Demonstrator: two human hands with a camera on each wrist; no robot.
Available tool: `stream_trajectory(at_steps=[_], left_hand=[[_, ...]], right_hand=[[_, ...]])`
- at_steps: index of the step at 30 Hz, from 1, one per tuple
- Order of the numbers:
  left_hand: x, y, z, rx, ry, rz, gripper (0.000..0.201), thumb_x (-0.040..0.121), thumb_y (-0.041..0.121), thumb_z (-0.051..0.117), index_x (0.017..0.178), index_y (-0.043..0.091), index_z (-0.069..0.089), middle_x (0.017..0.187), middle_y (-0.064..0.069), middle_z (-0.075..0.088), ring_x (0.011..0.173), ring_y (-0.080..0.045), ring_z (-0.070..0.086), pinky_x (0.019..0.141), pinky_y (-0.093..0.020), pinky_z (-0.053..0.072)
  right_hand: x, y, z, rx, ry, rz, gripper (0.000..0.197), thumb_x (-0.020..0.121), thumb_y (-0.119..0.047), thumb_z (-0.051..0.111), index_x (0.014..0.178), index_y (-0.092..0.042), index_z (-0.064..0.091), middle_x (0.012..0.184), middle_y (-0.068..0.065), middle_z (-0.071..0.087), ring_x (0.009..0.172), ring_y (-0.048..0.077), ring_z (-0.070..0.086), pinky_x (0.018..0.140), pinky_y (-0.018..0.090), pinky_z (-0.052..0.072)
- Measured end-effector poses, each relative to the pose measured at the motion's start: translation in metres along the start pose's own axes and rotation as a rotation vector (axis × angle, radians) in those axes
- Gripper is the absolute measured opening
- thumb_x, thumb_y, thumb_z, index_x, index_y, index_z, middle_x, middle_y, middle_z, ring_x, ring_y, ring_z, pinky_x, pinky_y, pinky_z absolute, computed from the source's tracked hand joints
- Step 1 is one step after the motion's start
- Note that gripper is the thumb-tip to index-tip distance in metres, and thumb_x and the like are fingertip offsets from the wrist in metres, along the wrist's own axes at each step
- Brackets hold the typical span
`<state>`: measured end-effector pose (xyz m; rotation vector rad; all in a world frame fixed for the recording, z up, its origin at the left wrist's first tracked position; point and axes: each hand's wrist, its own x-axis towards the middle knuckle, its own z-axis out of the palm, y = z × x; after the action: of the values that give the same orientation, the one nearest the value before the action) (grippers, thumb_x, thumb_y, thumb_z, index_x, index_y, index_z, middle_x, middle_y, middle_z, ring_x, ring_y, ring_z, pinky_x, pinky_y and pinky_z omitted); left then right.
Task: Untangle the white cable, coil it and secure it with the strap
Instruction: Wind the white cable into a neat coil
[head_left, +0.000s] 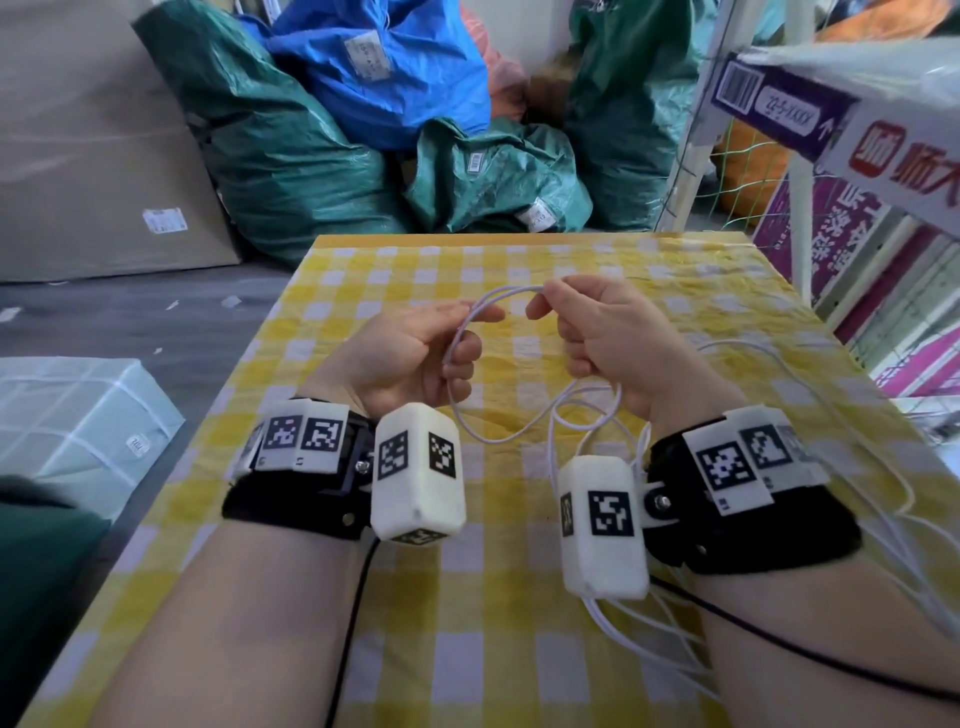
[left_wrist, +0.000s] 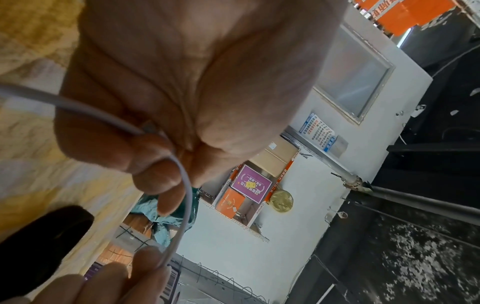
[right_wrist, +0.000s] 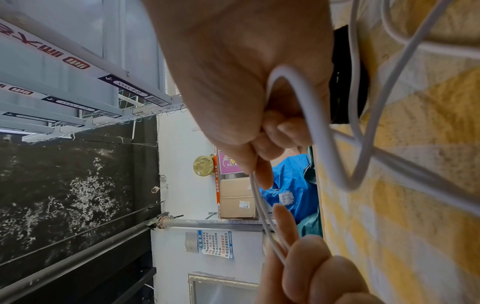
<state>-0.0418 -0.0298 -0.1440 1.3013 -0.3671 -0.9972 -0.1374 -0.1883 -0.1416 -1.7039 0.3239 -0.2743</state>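
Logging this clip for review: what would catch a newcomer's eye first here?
Both hands, left hand and right hand, meet above the yellow checked tablecloth, pinching a loop of the white cable between them. The rest of the cable trails in loose strands on the right side of the table. Behind the table, green sacks and a blue one are piled.

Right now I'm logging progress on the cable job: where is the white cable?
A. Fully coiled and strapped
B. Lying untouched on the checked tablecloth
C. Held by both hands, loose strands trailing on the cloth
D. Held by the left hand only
C: the left hand and right hand each pinch the white cable, and loose strands trail across the checked tablecloth.
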Motion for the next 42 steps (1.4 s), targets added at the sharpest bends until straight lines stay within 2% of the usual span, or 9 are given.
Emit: stream_trajectory(at_steps=[10,20,24,27,31,34,36,38,42], left_hand=[[-0.002,0.000,0.005,0.131,-0.017,0.012,0.031,0.100,0.032,0.036,0.085,0.012,0.053,0.058,0.002,0.026,0.044,-0.008,0.024,0.038,-0.017,0.023],[-0.002,0.003,0.002,0.135,-0.139,0.000,0.035,0.101,0.030,0.029,0.074,0.015,0.045,0.050,0.007,0.022,0.039,-0.004,0.018,0.040,-0.020,0.010],[-0.001,0.006,-0.005,-0.017,-0.080,0.048,0.040,0.101,0.031,0.030,0.065,0.018,0.040,0.046,0.009,0.021,0.035,-0.003,0.018,0.038,-0.018,0.010],[-0.001,0.010,-0.014,-0.158,-0.001,0.090,0.047,0.099,0.036,0.033,0.054,0.021,0.036,0.042,0.008,0.020,0.032,-0.004,0.017,0.038,-0.018,0.009],[-0.001,0.010,-0.024,-0.258,0.069,0.118,0.050,0.099,0.038,0.033,0.051,0.021,0.033,0.040,0.008,0.019,0.030,-0.005,0.017,0.036,-0.017,0.012],[-0.001,0.010,-0.027,-0.289,0.055,0.114,0.049,0.098,0.038,0.034,0.053,0.021,0.036,0.041,0.008,0.020,0.030,-0.005,0.018,0.035,-0.016,0.014],[-0.001,0.009,-0.027,-0.271,0.035,0.100,0.046,0.099,0.037,0.033,0.056,0.020,0.041,0.042,0.008,0.021,0.030,-0.005,0.019,0.035,-0.016,0.016],[-0.002,0.009,-0.024,-0.242,0.010,0.083,0.042,0.099,0.036,0.033,0.063,0.019,0.046,0.043,0.008,0.021,0.031,-0.004,0.020,0.036,-0.015,0.018],[-0.002,0.008,-0.022,-0.234,-0.020,0.056,0.037,0.099,0.039,0.032,0.073,0.018,0.048,0.045,0.008,0.022,0.033,-0.004,0.022,0.035,-0.015,0.023]], right_hand=[[0.000,0.001,0.001,-0.051,-0.027,-0.021,0.024,0.098,-0.028,0.050,0.098,-0.015,0.070,0.054,-0.007,0.037,0.044,0.006,0.032,0.042,0.021,0.033],[-0.004,-0.003,0.006,-0.071,-0.062,-0.039,0.018,0.096,-0.027,0.053,0.098,-0.025,0.071,0.057,-0.004,0.044,0.048,0.007,0.037,0.046,0.023,0.037],[-0.007,-0.003,0.001,-0.135,-0.134,-0.008,0.018,0.091,-0.015,0.061,0.107,-0.018,0.068,0.065,-0.002,0.055,0.058,0.011,0.051,0.060,0.025,0.050],[-0.008,-0.002,-0.003,-0.199,-0.186,0.020,0.020,0.091,-0.007,0.059,0.109,-0.012,0.067,0.072,0.003,0.062,0.067,0.014,0.056,0.068,0.026,0.050],[-0.009,-0.006,-0.005,-0.084,-0.169,0.054,0.017,0.096,-0.012,0.053,0.097,-0.011,0.069,0.071,0.002,0.065,0.063,0.009,0.057,0.066,0.021,0.050],[-0.008,-0.008,-0.006,0.098,-0.123,0.078,0.020,0.098,-0.016,0.049,0.100,-0.008,0.067,0.064,-0.003,0.061,0.067,0.016,0.063,0.074,0.029,0.054],[-0.008,-0.009,-0.007,0.199,-0.112,0.090,0.024,0.099,-0.016,0.046,0.105,-0.004,0.065,0.063,-0.002,0.054,0.059,0.015,0.062,0.077,0.034,0.055],[-0.008,-0.010,-0.005,0.239,-0.106,0.089,0.025,0.100,-0.015,0.044,0.106,-0.005,0.065,0.062,-0.001,0.045,0.050,0.011,0.054,0.072,0.036,0.056],[-0.008,-0.009,-0.003,0.216,-0.069,0.095,0.024,0.100,-0.016,0.045,0.104,-0.004,0.066,0.058,-0.003,0.035,0.046,0.007,0.036,0.048,0.021,0.046]])
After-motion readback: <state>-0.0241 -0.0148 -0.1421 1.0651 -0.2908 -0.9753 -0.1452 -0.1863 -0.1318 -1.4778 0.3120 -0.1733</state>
